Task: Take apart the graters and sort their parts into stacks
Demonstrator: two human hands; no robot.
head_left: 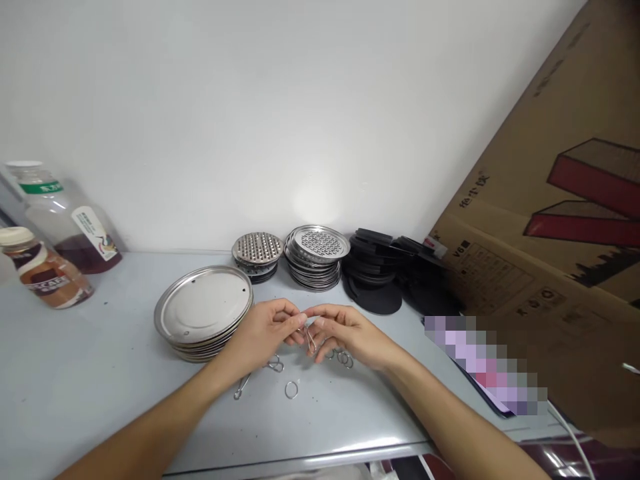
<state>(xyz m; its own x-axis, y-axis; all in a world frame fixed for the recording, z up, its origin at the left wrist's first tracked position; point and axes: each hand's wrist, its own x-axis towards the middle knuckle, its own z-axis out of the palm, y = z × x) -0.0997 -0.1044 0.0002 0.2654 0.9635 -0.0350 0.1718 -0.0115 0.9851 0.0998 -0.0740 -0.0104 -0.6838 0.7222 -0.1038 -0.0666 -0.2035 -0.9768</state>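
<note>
A white wall point(250, 113) is seen rising behind a pale grey table point(85, 380), and the view is now swept left to right. At the far left, well beside the stack of plain steel discs point(203, 307), a clear plastic bottle point(65, 223) holding dark red liquid is seen, with a smaller bottle of brown drink point(45, 270) just in front of it. The person's left hand point(263, 333) is held just to the right of that stack, its fingers curled narrowly, and its fingertips are brought against a bent wire loop point(311, 340). That loop is pinched from the other side by the narrowly closed fingertips of the right hand point(345, 333), so it is held between both hands, right of the stack. Below them, on the table, a wire hook point(243, 385), a wire ring point(291, 390) and a wire clasp point(344, 360) are laid apart (small, but the shapes can just be made out). Behind the stack and to its right, two piles of perforated steel discs point(290, 253) are lined up, followed by black discs point(385, 273). Farthest right, a large cardboard box point(540, 200) is seen leaning in.
</note>
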